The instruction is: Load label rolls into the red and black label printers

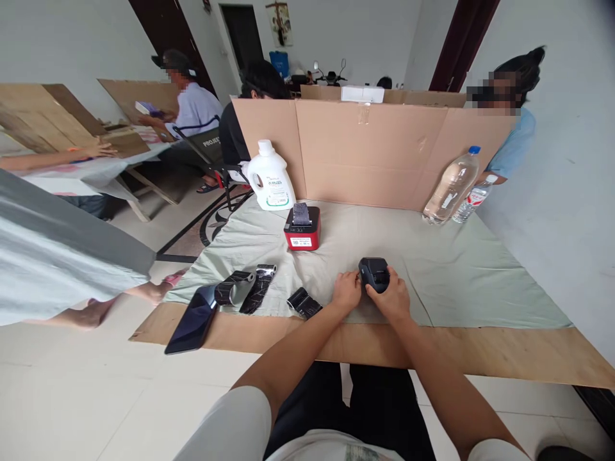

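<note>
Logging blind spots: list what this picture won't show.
Head view: small black boxy device, right side partly behind the right hand.
Head view: white label on red-and-black boxy device, print too small.
Head view: standing person in pale grey clothing, upper body beyond left edge.

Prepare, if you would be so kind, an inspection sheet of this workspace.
Surface: creased pale green cloth over a wooden board.
Job's things: small black device, between the hands.
Clutter: red-and-black box-shaped device, dark rolls, tablet at the near-left edge, white jug, large clear bottle, smaller bottle.
Hands: left hand at the black device's left side; right hand gripping its right.
Cables: nothing seen.
Surroundings: cardboard panel behind, folding chair, people nearby.
</note>
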Demonstrator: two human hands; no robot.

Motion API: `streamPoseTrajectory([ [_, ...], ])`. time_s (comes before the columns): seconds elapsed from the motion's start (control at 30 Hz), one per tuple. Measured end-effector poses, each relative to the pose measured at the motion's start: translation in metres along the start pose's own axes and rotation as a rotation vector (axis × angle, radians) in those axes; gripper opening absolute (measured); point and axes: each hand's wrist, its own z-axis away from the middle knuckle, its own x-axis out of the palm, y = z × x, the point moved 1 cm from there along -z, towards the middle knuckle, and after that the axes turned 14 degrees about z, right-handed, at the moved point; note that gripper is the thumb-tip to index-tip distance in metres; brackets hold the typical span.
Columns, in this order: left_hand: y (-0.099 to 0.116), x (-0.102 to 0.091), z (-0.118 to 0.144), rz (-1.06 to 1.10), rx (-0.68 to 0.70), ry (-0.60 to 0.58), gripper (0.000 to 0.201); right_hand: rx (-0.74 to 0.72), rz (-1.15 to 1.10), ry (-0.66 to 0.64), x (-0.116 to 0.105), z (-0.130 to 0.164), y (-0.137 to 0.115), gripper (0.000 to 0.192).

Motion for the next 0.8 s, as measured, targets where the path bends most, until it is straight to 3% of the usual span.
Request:
streamPoseTrajectory([
  [0.23,-0.004,-0.002,-0.014,0.034,-0.119,-0.006,0.036,-0.094,0.096,0.127,0.011,0.018,-0.015,0.083],
  [0.47,-0.014,-0.007,-0.031,0.318,-0.283,-0.036,0.025,-0.286,0.127,0.048,0.006,0.016,0.003,0.074],
  [0.57,-0.015,-0.011,-0.038,0.493,-0.442,-0.073,0.016,-0.355,0.051,0.042,0.006,0.007,0.017,0.071],
  [0.67,-0.013,-0.015,-0.045,0.697,-0.646,-0.146,0.005,-0.398,-0.076,0.117,0.01,0.0,0.025,0.065],
  [0.8,-0.007,-0.018,-0.05,0.763,-0.714,-0.203,0.012,-0.421,-0.145,0.215,0.017,0.001,0.026,0.048],
])
